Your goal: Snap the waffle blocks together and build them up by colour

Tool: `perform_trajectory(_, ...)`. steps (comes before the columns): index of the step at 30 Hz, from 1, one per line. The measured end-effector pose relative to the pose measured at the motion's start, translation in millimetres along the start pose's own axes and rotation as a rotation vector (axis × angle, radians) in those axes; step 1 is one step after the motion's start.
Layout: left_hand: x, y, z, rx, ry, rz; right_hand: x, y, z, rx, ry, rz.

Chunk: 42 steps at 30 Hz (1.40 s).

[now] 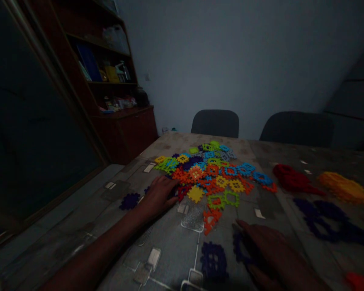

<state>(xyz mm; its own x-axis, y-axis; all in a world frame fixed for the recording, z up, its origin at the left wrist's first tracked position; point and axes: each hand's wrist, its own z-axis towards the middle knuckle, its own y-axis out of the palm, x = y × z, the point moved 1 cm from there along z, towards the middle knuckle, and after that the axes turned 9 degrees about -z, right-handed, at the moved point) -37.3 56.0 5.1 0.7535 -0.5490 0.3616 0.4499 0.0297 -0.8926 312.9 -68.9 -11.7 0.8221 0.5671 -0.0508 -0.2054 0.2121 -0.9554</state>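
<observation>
My left hand [159,196] lies at the near left edge of a loose pile of plastic interlocking tiles, its fingers stretched out against red and dark pieces. Right beside those fingertips are an orange window tile [195,173] and a yellow square tile [195,194]. At the lower right, my right hand [273,252] is closed around a dark blue interlocking tile [240,246], which it partly covers. Just left of that lies a dark blue window tile [214,260] flat on the table. An orange triangular tile [211,218] sits between my hands.
On the right of the patterned table [166,238] are a red cluster [293,179], a yellow stack [346,186] and dark blue tiles [330,216]. One dark blue tile [130,201] lies left of my left hand. Two chairs, including a grey chair [215,122], stand behind the table.
</observation>
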Motion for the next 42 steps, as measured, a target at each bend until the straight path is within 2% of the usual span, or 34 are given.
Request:
perform_trajectory(4, -6.4, -4.3, -3.5, 0.0, -0.01, -0.009, 3.2, 11.2, -17.5, -0.06, 0.064, 0.043)
perform_trajectory(8, -8.6, -25.2, -13.9, -0.026, -0.028, -0.035, 4.8, 17.5, -18.7, -0.086, 0.131, 0.102)
perform_trajectory(11, 2.0, -41.9, -18.1, -0.043, -0.051, -0.093, 5.9, 20.0, -14.1, -0.068, 0.131, 0.122)
perform_trajectory(13, 16.3, -45.8, -20.2, -0.033, -0.047, -0.139, 6.3, 21.5, -11.8, -0.038, 0.114, 0.117)
perform_trajectory(15, 34.7, -42.2, -23.6, -0.028, -0.007, -0.181, 6.1, 22.3, -10.9, -0.039, 0.111, 0.117)
perform_trajectory(19, 72.8, -23.1, -34.2, -0.056, 0.083, -0.238, 2.4, 19.3, -11.8, -0.095, 0.14, 0.136)
perform_trajectory(23, 99.0, -9.1, -39.1, -0.066, 0.161, -0.241, -2.8, 12.7, -12.2, -0.11, 0.206, 0.098)
perform_trajectory(28, 115.5, 3.9, -37.0, -0.075, 0.189, -0.256, -4.7, 1.7, -9.8, -0.219, 0.336, 0.049)
perform_trajectory(30, 118.9, 9.7, -36.8, -0.085, 0.205, -0.269, -4.0, -2.7, -9.9, -0.224, 0.374, 0.05)
perform_trajectory(35, 125.0, 19.5, -35.2, -0.121, 0.243, -0.287, -0.2, -9.8, -12.2, -0.257, 0.332, 0.068)
perform_trajectory(38, 131.6, 24.0, -31.4, -0.164, 0.223, -0.278, 5.4, -15.3, -13.7, -0.207, 0.312, 0.09)
perform_trajectory(42, 146.3, 31.9, -22.6, -0.178, 0.231, -0.233, 11.4, -22.2, -15.4, -0.098, 0.379, 0.066)
